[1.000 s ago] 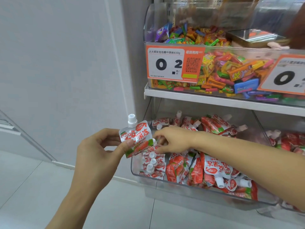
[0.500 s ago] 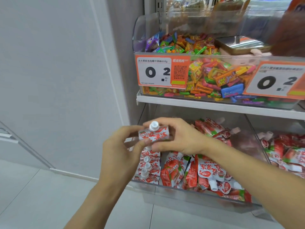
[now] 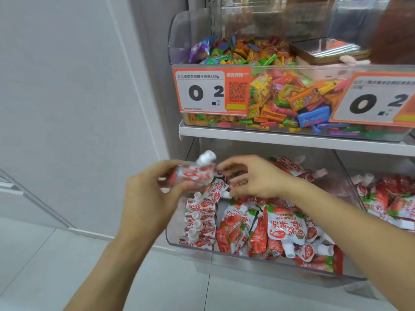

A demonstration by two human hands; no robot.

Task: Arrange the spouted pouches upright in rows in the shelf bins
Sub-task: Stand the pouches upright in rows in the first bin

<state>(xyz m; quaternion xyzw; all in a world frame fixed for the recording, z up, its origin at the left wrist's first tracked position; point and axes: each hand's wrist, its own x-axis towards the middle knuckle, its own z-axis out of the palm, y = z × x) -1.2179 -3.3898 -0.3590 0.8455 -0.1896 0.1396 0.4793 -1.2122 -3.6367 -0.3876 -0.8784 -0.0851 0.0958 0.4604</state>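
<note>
Currently a pouch [image 3: 193,175] is pinched in the left hand [image 3: 148,198]; right hand [image 3: 251,178] fingers spread over the heap at three o'clock; seating it upright in the bin [image 3: 269,263] row is needed.

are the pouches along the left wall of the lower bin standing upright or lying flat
Upright: the row of pouches at the bin's left wall stands front to back, white caps pointing up.
</note>
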